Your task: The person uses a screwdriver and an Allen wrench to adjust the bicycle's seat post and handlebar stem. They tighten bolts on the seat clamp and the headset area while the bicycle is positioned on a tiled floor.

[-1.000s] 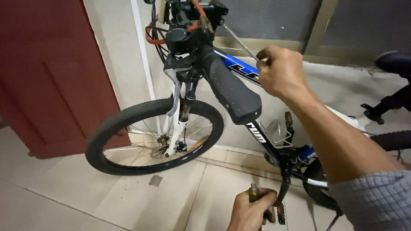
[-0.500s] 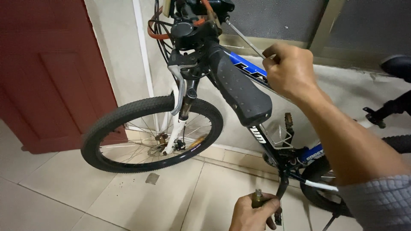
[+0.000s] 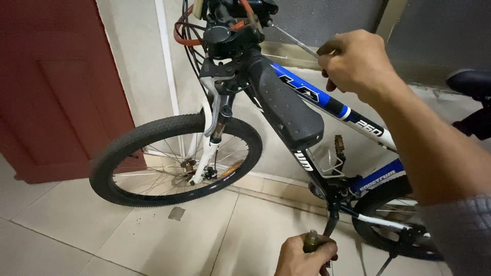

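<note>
A blue, white and black bicycle [image 3: 312, 97] leans against the wall, its front wheel [image 3: 176, 158] turned to the left. My right hand [image 3: 358, 64] is closed around a thin metal tool [image 3: 291, 38] whose tip reaches the handlebar clamp [image 3: 240, 20]. The black handlebar grip [image 3: 286, 105] points toward me below that hand. Low in the view, my left hand [image 3: 304, 255] grips a small dark handle [image 3: 310, 239] beside the crank arm [image 3: 332, 222].
A dark red door [image 3: 56, 87] stands at the left. The saddle [image 3: 468, 82] shows at the right edge. A bottle cage [image 3: 327, 161] sits on the frame. Beige floor tiles [image 3: 153, 235] spread below the front wheel.
The view has shifted slightly left and down. My right hand stays on the thin tool at the handlebar, and my left hand keeps hold of the small handle.
</note>
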